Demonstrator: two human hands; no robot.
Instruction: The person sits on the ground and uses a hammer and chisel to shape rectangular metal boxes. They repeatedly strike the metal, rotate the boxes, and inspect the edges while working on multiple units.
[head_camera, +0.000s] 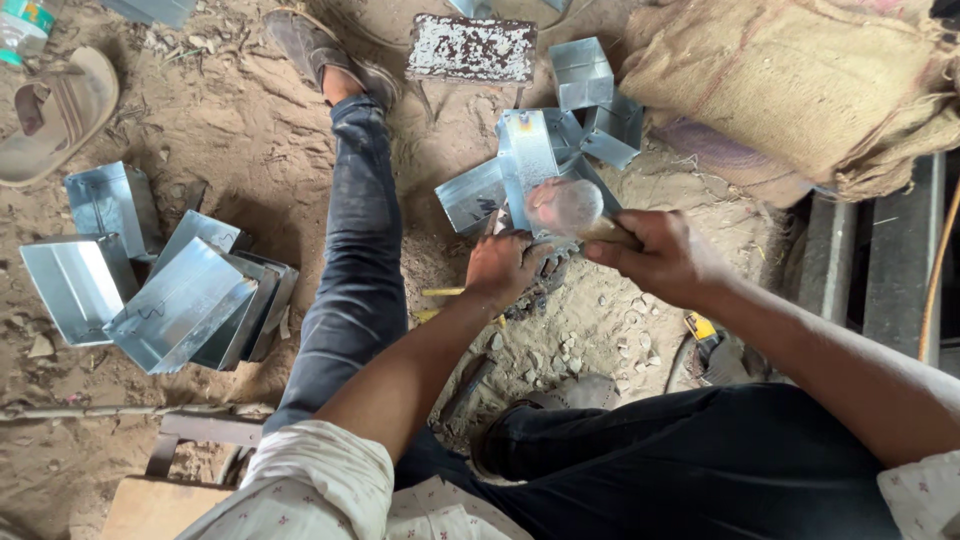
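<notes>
My right hand (668, 258) grips the wooden handle of a hammer (566, 207), whose head is blurred with motion just above a folded sheet-metal piece (524, 157). My left hand (505, 266) presses down on the near end of that shiny metal piece and holds it against the sandy ground. Several more bent metal pieces (596, 105) lie right behind it. My left leg in dark trousers (362, 250) stretches out to the left of the work.
A heap of finished metal boxes (175, 300) lies at the left. A rusty metal block (471, 48) stands at the top. A burlap sack (800, 80) fills the upper right. A sandal (55, 115) lies at far left. Stones litter the sand.
</notes>
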